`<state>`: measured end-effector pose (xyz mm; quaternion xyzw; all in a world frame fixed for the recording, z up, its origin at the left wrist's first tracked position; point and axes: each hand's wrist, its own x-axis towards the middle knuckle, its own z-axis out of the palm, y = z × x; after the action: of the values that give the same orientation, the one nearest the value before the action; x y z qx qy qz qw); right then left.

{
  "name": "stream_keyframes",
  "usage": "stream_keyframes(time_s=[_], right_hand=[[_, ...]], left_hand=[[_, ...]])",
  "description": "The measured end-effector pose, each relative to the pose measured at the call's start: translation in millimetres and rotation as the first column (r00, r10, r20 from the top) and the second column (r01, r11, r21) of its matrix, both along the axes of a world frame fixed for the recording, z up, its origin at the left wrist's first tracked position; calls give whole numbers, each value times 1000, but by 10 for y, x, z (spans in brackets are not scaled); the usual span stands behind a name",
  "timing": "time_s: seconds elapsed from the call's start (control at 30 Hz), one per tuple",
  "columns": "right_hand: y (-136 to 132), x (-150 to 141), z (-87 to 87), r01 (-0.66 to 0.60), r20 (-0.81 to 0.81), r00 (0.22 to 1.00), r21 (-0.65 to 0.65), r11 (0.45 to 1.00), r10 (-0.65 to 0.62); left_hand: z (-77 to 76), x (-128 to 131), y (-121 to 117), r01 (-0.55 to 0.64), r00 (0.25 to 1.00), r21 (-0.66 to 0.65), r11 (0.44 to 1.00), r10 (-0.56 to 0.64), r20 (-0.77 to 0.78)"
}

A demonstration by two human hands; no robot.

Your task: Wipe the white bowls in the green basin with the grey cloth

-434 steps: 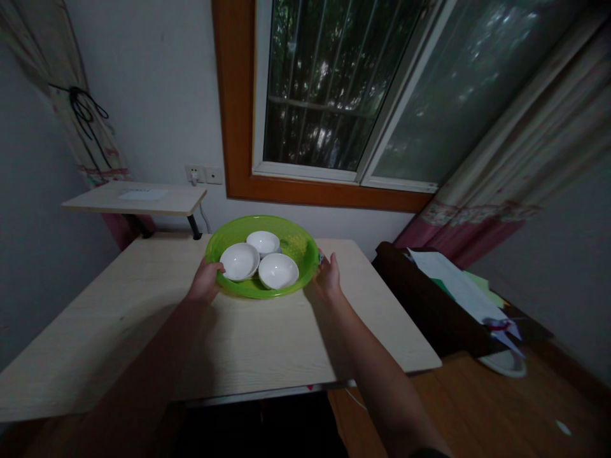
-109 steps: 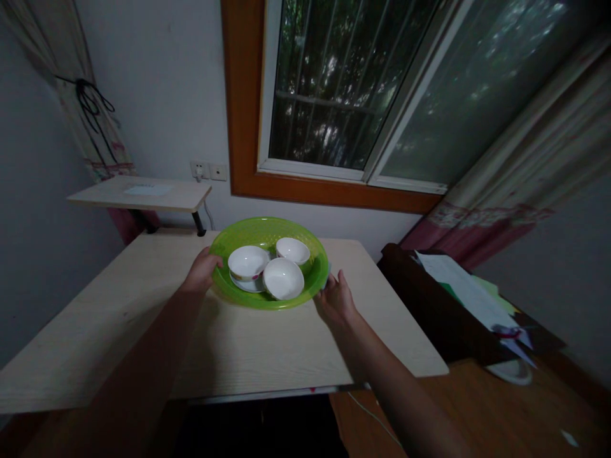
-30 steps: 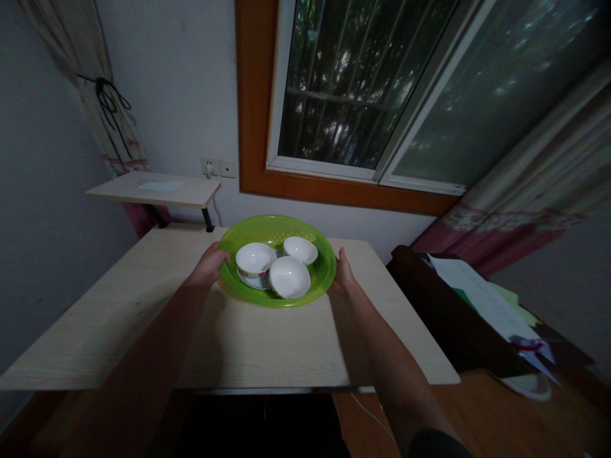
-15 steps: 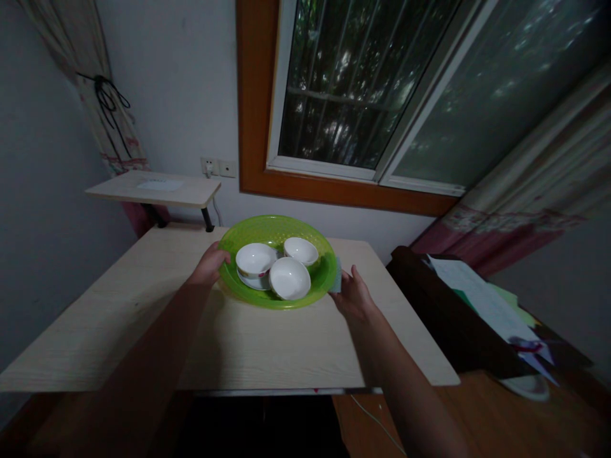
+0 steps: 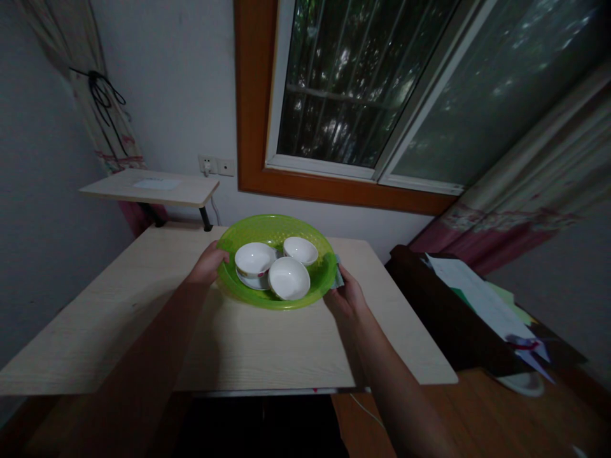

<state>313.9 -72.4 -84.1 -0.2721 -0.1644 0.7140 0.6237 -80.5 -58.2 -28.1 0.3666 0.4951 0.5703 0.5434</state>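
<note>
Raised shelf (image 5: 153,186), one: left of the green basin (image 5: 260,229) and behind it. Left hand (image 5: 206,263): clasped on the basin's left rim. Basin, one: over the pale table (image 5: 267,356); contact with the tabletop cannot be told. Within the basin: left bowl (image 5: 255,257), white, above a white dish (image 5: 251,282); front bowl (image 5: 289,280), white; rear bowl (image 5: 300,250), white, back right. Grey-green pad (image 5: 339,278), one: at the basin's right outer side. Right hand (image 5: 351,294): pinching the pad there. Papers (image 5: 477,296): well right of the basin.
</note>
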Motion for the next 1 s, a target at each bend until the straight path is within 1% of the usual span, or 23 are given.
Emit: stream_keyframes(time_s=[0.07, 0.13, 0.33, 0.47, 0.57, 0.63, 0.73, 0.87, 1.0], right_hand=[[109, 15, 54, 46, 23, 999, -30, 998, -45], [220, 40, 106, 65, 74, 995, -37, 997, -62], [529, 109, 247, -4, 207, 978, -57, 998, 15], [640, 127, 363, -32, 244, 969, -37, 999, 40], [648, 146, 416, -14, 252, 968, -10, 1000, 16], [623, 160, 418, -19, 260, 965, 4, 1000, 18], [558, 186, 379, -11, 287, 958, 13, 1000, 7], [442, 252, 300, 96, 282, 956, -32, 995, -83], [315, 344, 235, 76, 218, 974, -57, 995, -62]], left_hand=[[9, -3, -7, 8, 1000, 3, 1000, -8, 3], [17, -8, -13, 8, 1000, -4, 1000, -8, -3], [-6, -34, 4, -14, 999, -27, 1000, 13, -34], [-34, -36, 26, -25, 999, -34, 999, 23, -44], [-48, -40, 33, -12, 999, -31, 999, 10, -42], [-52, -45, 33, -18, 999, -32, 999, 16, -39], [-52, -46, 32, -39, 999, -35, 999, 38, -31], [-56, -36, 41, -27, 999, -29, 999, 26, -18], [-68, -37, 54, -51, 999, -25, 998, 51, -3]])
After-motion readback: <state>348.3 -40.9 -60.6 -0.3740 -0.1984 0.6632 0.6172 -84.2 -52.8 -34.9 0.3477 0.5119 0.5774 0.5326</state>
